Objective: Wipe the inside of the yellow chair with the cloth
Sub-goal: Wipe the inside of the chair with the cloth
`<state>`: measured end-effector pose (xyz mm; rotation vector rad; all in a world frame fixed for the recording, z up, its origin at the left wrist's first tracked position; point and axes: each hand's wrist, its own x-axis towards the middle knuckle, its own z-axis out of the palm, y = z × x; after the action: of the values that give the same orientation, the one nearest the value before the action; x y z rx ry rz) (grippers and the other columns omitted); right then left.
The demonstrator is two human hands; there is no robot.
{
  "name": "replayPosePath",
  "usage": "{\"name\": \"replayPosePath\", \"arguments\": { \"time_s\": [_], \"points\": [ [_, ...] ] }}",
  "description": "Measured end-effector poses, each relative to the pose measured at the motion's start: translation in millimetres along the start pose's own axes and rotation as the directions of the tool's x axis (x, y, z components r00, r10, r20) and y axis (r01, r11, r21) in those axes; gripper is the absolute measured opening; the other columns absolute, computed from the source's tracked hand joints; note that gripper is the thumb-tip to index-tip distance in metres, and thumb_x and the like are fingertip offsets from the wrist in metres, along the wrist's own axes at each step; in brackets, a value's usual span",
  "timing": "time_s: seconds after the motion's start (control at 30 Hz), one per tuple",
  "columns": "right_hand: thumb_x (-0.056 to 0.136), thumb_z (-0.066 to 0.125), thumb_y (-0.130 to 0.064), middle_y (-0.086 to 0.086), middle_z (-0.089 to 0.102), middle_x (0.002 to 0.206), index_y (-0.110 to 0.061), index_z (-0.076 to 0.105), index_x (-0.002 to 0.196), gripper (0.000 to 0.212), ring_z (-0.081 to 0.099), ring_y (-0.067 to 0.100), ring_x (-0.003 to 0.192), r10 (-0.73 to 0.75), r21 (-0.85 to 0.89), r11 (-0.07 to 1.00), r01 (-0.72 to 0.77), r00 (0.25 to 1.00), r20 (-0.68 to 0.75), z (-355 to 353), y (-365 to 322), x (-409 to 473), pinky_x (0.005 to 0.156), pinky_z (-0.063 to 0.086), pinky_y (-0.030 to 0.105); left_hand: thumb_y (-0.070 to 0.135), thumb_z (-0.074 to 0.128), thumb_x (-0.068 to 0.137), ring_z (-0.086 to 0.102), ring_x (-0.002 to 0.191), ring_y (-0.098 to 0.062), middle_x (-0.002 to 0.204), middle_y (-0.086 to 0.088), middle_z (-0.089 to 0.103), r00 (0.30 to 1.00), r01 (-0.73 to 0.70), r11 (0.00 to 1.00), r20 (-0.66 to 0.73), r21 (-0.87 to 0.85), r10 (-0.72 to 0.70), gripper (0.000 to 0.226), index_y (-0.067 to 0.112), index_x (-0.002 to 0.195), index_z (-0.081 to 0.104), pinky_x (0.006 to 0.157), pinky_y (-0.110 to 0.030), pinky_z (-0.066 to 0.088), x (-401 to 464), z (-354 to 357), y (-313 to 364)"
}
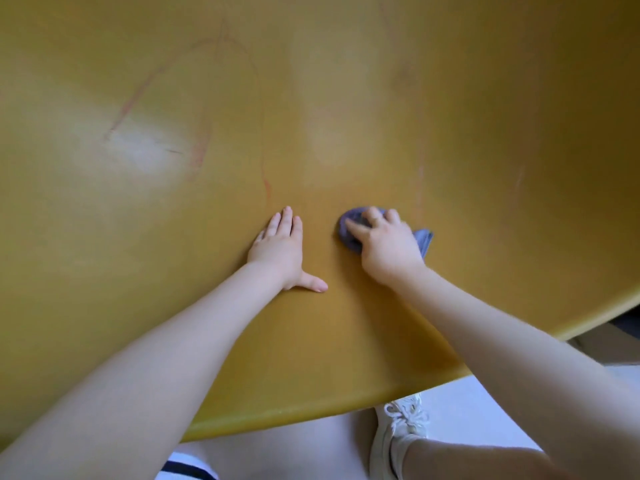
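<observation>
Little of the room shows to us. Along the bottom right edge we see a pale floor (485, 410), whitish and smooth, evenly lit with no hard shadows. At the far right, a beige strip (609, 341) runs above the floor; we cannot tell whether it is a wall or furniture. Just above it sits a dark shape (628, 322), too cropped to identify. The light looks soft and diffuse.

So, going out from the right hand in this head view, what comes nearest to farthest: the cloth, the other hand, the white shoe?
1. Cloth: bunched under the right hand on the yellow chair.
2. Left hand: flat on the chair, just to the left.
3. White shoe: down on the floor, below the chair's rim.
</observation>
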<state>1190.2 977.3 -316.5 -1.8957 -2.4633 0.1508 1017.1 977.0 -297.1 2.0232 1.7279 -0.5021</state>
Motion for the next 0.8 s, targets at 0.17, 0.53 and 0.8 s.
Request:
{"name": "replayPosePath", "arguments": {
  "time_s": [0.17,0.53,0.8],
  "points": [
    [0.073,0.044,-0.017,0.013,0.06,0.088,-0.018,0.067,0.103,0.038,0.05,0.029,0.061,-0.276,0.12,0.955,0.272,0.961,0.025,3.2,-24.4,-76.9,0.051,0.05,0.036,0.07,0.063,0.066,-0.01,0.145,-0.02,0.156,-0.006,-0.021,1.0,-0.009,1.0,-0.012,0.014,0.009,0.126,0.009,0.149,-0.01,0.117,-0.033,0.004,-4.1,-0.6,-1.3],
    [0.095,0.037,-0.017,0.011,0.036,0.136,-0.031,0.043,0.134,0.041,0.034,0.035,0.115,0.401,-0.135,0.903,-0.408,0.913,-0.078,-13.7,26.8,-49.6,0.09,0.03,0.039,0.052,0.051,0.089,0.025,0.138,-0.025,0.152,-0.006,0.023,0.957,-0.214,0.974,-0.185,0.073,0.224,0.069,0.019,0.145,0.027,0.107,-0.037,0.027,-28.3,13.2,2.7],
    [0.077,0.045,-0.014,0.014,0.057,0.109,-0.023,0.067,0.105,0.037,0.049,0.036,0.089,0.339,0.038,0.941,-0.337,0.935,-0.1,0.9,-52.1,-101.0,0.065,0.031,0.035,0.066,0.046,0.083,-0.001,0.145,-0.026,0.158,-0.01,-0.008,0.968,-0.251,0.966,-0.001,0.065,0.251,0.095,0.016,0.151,0.002,0.117,-0.038,0.009,-35.5,21.0,3.6]
  ]
}}
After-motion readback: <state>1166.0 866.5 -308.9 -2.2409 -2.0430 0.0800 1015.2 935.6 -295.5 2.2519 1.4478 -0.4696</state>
